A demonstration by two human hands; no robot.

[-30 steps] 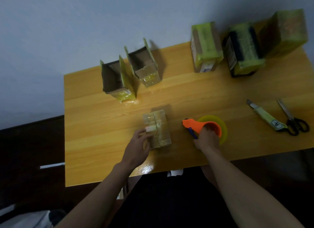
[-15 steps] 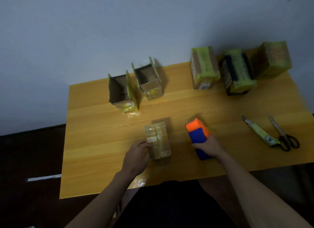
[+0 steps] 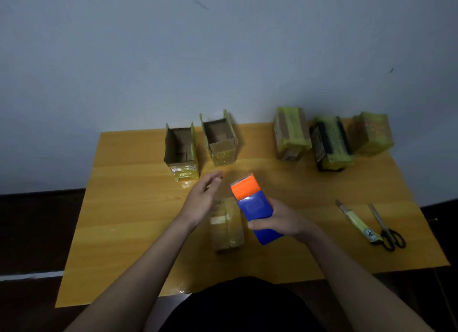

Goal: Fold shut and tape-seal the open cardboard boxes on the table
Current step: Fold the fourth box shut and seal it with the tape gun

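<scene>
Above the closed box (image 3: 226, 224), right hand (image 3: 282, 220) clamped on tape dispenser (image 3: 254, 207), left hand (image 3: 202, 199) loose-fingered.

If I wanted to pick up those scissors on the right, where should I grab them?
Probably by the black handle loops of the scissors, coming from the table's near edge. The loops point toward you, the blades away, though they touch the utility knife.

Left hand (image 3: 202, 200) lifted off taped box (image 3: 226, 224), fingers spread; right hand (image 3: 281, 220) raised tape dispenser (image 3: 255, 207) beside it
</scene>
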